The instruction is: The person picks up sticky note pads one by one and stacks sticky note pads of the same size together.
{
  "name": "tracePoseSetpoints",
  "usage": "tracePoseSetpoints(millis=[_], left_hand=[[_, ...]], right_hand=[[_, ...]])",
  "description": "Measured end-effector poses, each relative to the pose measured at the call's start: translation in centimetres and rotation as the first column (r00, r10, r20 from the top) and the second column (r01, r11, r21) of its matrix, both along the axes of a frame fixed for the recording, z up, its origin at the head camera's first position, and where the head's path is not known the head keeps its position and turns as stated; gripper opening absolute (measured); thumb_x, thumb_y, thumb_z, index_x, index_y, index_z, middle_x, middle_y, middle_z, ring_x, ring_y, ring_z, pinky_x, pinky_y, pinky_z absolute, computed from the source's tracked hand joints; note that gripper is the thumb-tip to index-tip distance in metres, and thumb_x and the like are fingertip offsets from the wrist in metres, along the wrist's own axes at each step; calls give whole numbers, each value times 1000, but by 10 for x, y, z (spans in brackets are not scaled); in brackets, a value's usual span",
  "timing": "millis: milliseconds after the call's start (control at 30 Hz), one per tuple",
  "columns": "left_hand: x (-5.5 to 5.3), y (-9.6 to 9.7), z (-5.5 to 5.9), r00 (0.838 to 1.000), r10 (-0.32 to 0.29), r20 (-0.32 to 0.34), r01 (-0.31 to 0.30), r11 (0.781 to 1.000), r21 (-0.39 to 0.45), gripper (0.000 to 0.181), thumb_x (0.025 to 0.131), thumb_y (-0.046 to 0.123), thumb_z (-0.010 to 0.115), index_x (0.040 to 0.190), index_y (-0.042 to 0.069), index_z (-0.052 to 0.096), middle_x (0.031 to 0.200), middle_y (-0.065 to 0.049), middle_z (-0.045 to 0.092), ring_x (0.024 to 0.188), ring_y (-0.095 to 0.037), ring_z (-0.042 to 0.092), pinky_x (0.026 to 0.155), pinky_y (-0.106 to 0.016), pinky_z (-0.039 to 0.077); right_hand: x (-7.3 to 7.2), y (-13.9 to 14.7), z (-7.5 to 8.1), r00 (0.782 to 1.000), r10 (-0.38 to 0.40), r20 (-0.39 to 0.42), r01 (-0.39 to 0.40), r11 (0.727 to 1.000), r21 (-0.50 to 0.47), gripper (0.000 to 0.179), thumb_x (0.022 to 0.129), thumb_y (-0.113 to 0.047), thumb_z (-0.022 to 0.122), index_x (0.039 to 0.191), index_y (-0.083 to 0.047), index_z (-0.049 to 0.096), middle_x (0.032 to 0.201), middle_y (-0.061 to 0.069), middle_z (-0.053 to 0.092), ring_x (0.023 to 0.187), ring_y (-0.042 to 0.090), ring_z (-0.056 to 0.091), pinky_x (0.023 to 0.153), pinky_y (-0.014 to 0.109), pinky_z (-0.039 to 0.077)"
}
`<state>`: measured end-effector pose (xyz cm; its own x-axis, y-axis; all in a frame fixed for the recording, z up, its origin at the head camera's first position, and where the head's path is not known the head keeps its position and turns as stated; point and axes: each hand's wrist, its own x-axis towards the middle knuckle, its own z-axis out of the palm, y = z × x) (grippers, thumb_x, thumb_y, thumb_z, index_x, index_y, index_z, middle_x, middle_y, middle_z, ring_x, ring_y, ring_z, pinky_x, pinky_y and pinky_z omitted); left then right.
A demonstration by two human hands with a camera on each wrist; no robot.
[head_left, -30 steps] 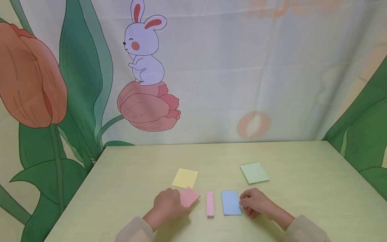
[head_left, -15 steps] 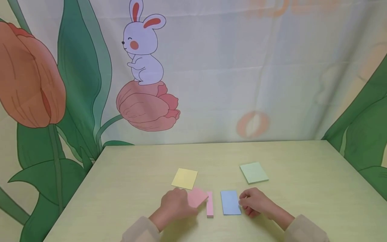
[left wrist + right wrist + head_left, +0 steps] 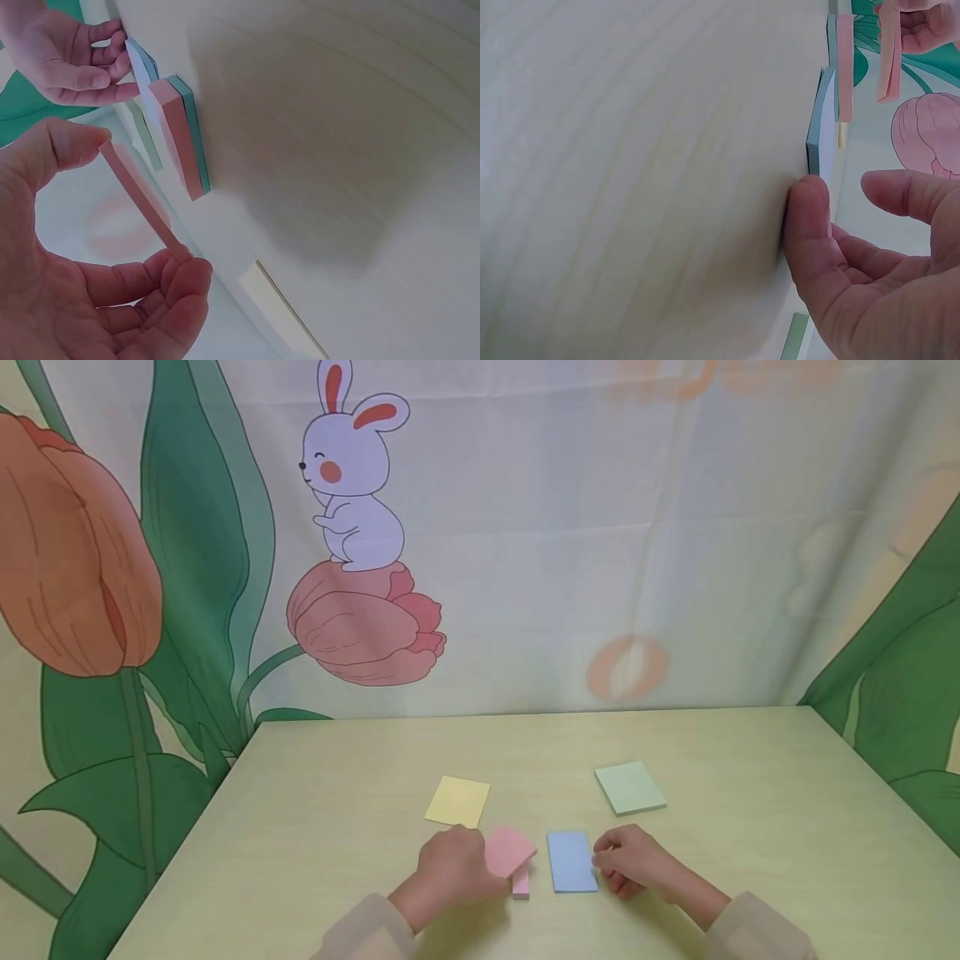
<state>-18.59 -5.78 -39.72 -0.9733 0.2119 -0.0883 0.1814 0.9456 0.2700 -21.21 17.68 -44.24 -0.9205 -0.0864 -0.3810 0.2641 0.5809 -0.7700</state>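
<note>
My left hand [image 3: 459, 867] pinches a pink sticky note pad [image 3: 512, 850] between thumb and fingertips. Lifted off the table and tilted, the pad covers part of a narrow pink note strip [image 3: 521, 889] in the head view. The left wrist view shows that strip lying on a teal layer [image 3: 193, 135]. To the strip's right lies a blue sticky note pad [image 3: 572, 862]. Beside its right edge, my right hand [image 3: 633, 858] rests on the table, fingers loosely bent. Thumb and forefinger stand apart in the right wrist view, with the forefinger [image 3: 808, 206] at the blue pad's edge.
A yellow sticky note pad [image 3: 457, 802] lies behind the left hand. Farther back on the right is a green sticky note pad [image 3: 631, 788]. A cloth [image 3: 525, 543] printed with a rabbit and tulips hangs behind the pale table [image 3: 322, 793].
My left hand has moved right with the pink pad, from in front of the yellow pad to over the narrow strip. The right hand has stayed by the blue pad.
</note>
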Motion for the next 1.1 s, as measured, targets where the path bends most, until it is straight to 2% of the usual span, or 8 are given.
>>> tracePoseSetpoints(millis=[200,467,667,1100], left_hand=[[0,7,-1,999,-17,-27,18,1000,10,49,63,56,63,59,11,45,57,0,43,52,-13,39,43,-24,29],[-1,16,-2,1000,-16,9,16,1000,-1,44,56,48,69,63,10,50,58,1,46,53,-12,40,44,-24,32],[-1,24,-2,1000,-17,16,17,999,-29,37,57,42,67,61,10,49,58,1,46,53,-12,40,44,-23,31],[-2,38,-5,999,-25,26,28,995,-100,38,59,46,65,61,12,48,58,2,46,53,-12,40,44,-23,32]], right_hand=[[1,0,1,1000,-5,4,5,1000,-7,18,80,-8,55,95,1,58,65,6,53,54,14,51,45,26,47],[2,-1,0,1000,-11,0,11,1000,-9,20,79,-8,55,96,2,59,65,6,53,53,14,51,45,26,48],[2,-1,-1,1000,-21,6,21,1000,-8,19,80,-9,55,96,1,59,65,6,54,53,14,51,45,25,47],[2,-1,-5,1000,-28,-7,27,1000,-14,18,80,-8,56,95,1,59,64,6,54,52,14,50,45,26,48]])
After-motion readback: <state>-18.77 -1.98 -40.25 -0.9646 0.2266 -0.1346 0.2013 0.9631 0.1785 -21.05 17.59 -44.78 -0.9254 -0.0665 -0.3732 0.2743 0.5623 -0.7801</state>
